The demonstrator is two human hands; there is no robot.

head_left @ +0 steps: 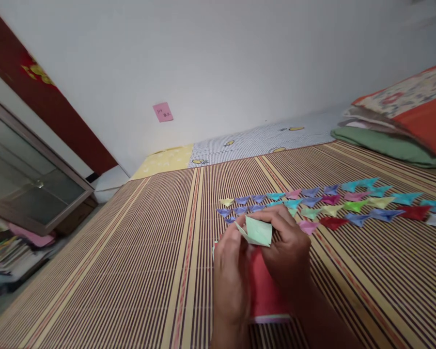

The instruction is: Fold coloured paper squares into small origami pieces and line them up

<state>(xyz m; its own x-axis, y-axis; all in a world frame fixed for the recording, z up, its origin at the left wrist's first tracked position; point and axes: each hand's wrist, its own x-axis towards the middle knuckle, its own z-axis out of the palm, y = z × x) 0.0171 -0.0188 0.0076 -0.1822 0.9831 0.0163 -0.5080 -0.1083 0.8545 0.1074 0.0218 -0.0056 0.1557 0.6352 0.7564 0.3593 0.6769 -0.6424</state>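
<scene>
A pale green folded paper [259, 231] is held up between both hands, its flaps partly spread. My left hand [230, 266] grips its left side, fingers curled around it. On the right side, my right hand [288, 245] pinches the same paper with bent fingers. Below the hands lies a stack of coloured paper with a red sheet [267, 291] on top, partly hidden by them. Beyond the hands, several small folded paper boats [356, 206] in blue, pink, green, yellow and red stand in rows.
A striped bamboo mat [148, 257] spreads beneath everything. Folded bedding [388, 143] and an orange patterned pillow [428, 106] are piled at the right. A pink note [163, 112] sticks to the wall. Books [14, 252] and a glass-fronted cabinet [25, 165] stand at the left.
</scene>
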